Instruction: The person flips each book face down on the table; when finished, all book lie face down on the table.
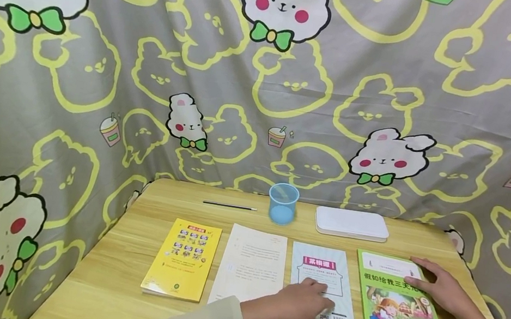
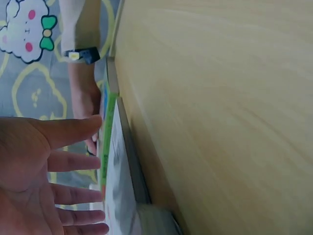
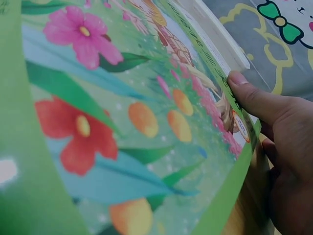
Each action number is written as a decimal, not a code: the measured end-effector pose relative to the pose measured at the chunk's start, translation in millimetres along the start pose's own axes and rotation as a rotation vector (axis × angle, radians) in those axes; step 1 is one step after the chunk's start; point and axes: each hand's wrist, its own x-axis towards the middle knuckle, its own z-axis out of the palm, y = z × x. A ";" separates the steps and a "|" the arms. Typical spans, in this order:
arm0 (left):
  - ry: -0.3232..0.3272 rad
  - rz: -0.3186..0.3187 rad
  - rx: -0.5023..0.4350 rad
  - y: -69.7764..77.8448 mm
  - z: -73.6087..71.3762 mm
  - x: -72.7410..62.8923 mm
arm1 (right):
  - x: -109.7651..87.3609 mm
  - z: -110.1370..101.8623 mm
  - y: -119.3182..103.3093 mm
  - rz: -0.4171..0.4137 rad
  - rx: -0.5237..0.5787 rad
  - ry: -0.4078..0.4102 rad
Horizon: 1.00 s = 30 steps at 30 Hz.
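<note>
Four books lie in a row on the table. My left hand [image 1: 300, 305] is over the light blue book [image 1: 318, 268], its fingers straight and spread across the lower cover; the left wrist view shows them extended and holding nothing. My right hand [image 3: 288, 127] is at the right edge of the green picture book [image 1: 404, 308], thumb on the cover and the other fingers down along its side, gripping it there. Flowers fill the nearer part of that cover [image 3: 146, 122]. Left of the blue book lies a cream-white book [image 1: 252, 261], then a yellow book [image 1: 183, 259]; my left forearm hides the cream-white one's lower part.
Behind the books, a thin black pencil [image 1: 229, 205], a translucent blue cup [image 1: 282, 205] and a white case [image 1: 351, 224] stand or lie along the far side of the wooden table [image 1: 82, 288]. A patterned grey curtain [image 1: 227, 83] hangs close around the back and sides.
</note>
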 end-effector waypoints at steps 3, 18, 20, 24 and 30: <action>-0.025 0.014 -0.001 8.3 -3.3 6.8 | -0.4 -0.3 0.5 0.015 0.004 -0.008; -0.150 0.048 -0.008 43.2 2.2 45.3 | -2.1 -0.8 -1.3 0.023 -0.011 0.001; -0.163 0.031 -0.018 46.5 2.7 49.9 | -2.3 -0.8 -1.8 0.028 -0.019 0.003; -0.182 -0.001 -0.013 51.6 2.4 56.3 | -2.4 -1.4 -3.7 0.035 -0.020 0.007; -0.216 -0.039 0.007 55.0 2.4 61.0 | -0.5 -0.3 -2.3 0.036 -0.016 0.007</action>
